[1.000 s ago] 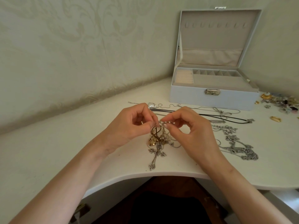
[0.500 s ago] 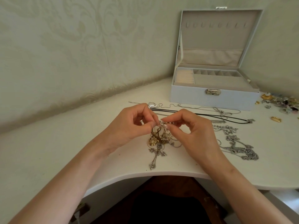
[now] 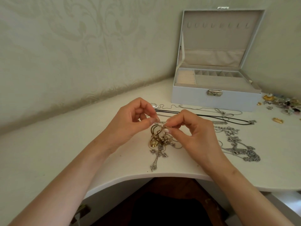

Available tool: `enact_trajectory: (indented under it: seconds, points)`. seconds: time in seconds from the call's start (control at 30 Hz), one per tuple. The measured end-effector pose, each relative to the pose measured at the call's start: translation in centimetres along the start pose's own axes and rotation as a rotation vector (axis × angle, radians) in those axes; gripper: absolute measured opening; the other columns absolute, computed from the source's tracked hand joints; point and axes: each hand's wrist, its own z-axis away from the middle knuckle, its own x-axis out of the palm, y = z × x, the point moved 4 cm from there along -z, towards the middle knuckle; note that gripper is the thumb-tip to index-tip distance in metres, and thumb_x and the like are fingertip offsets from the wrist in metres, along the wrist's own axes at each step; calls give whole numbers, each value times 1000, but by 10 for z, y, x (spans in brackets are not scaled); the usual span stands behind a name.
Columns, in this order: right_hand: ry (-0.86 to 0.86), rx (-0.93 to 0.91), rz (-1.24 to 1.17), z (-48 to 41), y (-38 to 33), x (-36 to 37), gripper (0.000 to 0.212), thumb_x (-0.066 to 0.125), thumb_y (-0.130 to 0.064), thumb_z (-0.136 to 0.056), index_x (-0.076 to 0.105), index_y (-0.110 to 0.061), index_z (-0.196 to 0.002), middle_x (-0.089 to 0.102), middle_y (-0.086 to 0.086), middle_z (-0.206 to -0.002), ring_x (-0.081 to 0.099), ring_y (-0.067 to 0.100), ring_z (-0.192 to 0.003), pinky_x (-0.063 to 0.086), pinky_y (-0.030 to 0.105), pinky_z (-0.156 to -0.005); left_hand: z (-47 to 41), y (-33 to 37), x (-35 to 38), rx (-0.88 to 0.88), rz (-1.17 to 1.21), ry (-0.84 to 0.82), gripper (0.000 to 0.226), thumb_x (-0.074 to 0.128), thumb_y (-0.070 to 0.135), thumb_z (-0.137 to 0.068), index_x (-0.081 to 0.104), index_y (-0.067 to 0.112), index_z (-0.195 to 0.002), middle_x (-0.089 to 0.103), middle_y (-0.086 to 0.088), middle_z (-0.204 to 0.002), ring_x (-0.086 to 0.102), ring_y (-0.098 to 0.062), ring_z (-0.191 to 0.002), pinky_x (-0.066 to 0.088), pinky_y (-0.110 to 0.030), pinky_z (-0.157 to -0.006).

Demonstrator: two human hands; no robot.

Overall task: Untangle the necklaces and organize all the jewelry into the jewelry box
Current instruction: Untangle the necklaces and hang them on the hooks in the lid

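Note:
A tangle of necklaces (image 3: pixel 160 139) hangs just above the white table, with gold loops, a gold round pendant and a silver cross pendant (image 3: pixel 157 158) lying below it. My left hand (image 3: pixel 130 121) pinches a thin silver chain at the top of the tangle. My right hand (image 3: pixel 192 132) pinches the same chain right beside it, fingertips almost touching. The open jewelry box (image 3: pixel 213 101) stands at the back right, lid up, its compartments showing no jewelry.
More silver chains (image 3: pixel 241 149) and a black cord necklace (image 3: pixel 211 115) lie to the right of my hands. Small earrings and gold pieces (image 3: pixel 283 105) are scattered at the far right. The table's curved front edge (image 3: pixel 146 176) is close to me; a patterned wall runs along the left.
My right hand's fingertips have moved left, closing the gap to my left hand along the chain. The tangle stays in place.

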Motion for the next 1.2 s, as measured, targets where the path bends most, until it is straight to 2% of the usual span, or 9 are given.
enact_trajectory:
  seconds: [0.17,0.37,0.57,0.67,0.73,0.8,0.97,1.13,1.2]
  points:
    - [13,7,-11,0,0,-1,22,73,-2,-77,64,-22,-73,68,-6,-78,61,12,-79,49,29,-81,0,-2,3,-48,3,-68,12,61,-1,-85,59,10,-88,60,4,-76,48,-2,-57,38,-9,-53]
    - [57,10,-45,-2,2,-4,21,72,-7,-79,66,-27,-77,68,-13,-77,62,5,-76,48,22,-79,0,-5,5,-68,-58,-118,15,62,3,-86,68,17,-86,58,12,-66,44,-1,-59,36,-10,-56]
    - [62,23,-80,-2,2,-4,24,68,-2,-82,67,-26,-84,68,-15,-78,63,3,-79,47,19,-79,1,-6,4,-85,-87,-126,15,61,3,-87,68,16,-82,58,14,-64,45,1,-56,36,-11,-56]
    - [60,16,-82,-2,1,-5,24,69,-1,-82,67,-25,-83,68,-15,-78,62,2,-78,47,18,-78,3,-4,9,-96,-69,-156,4,68,17,-85,65,18,-83,61,13,-70,49,-1,-63,39,-11,-61]
    - [58,7,-88,-1,0,-4,23,69,-2,-81,67,-25,-81,68,-13,-78,62,1,-77,46,16,-77,3,-5,12,-94,-101,-155,20,75,32,-76,63,18,-83,62,14,-71,52,-6,-67,43,-16,-66]
    - [52,7,-92,-1,-1,-4,21,70,-3,-80,68,-24,-80,69,-11,-77,62,2,-76,47,16,-77,2,-7,15,-84,-119,-126,28,77,36,-71,62,17,-84,64,13,-74,53,-9,-67,44,-23,-67]
    - [63,-8,-79,-1,-1,-5,23,71,-3,-79,68,-25,-86,70,-9,-82,64,5,-80,48,19,-79,1,-9,13,-35,-129,-91,14,74,23,-78,64,14,-80,63,12,-71,51,-8,-65,42,-24,-70]
    - [75,-6,-67,-1,0,-6,34,71,3,-78,67,-29,-89,69,-7,-82,61,5,-80,46,16,-79,1,-4,8,-11,-62,-90,15,71,19,-75,59,11,-75,64,11,-76,56,-15,-74,47,-32,-74]
    - [73,-11,-65,-1,-1,-6,34,71,3,-78,66,-28,-89,67,-9,-80,60,4,-78,45,15,-77,1,-3,8,-14,-18,-90,17,72,6,-79,56,9,-72,66,9,-79,58,-12,-75,49,-25,-71]
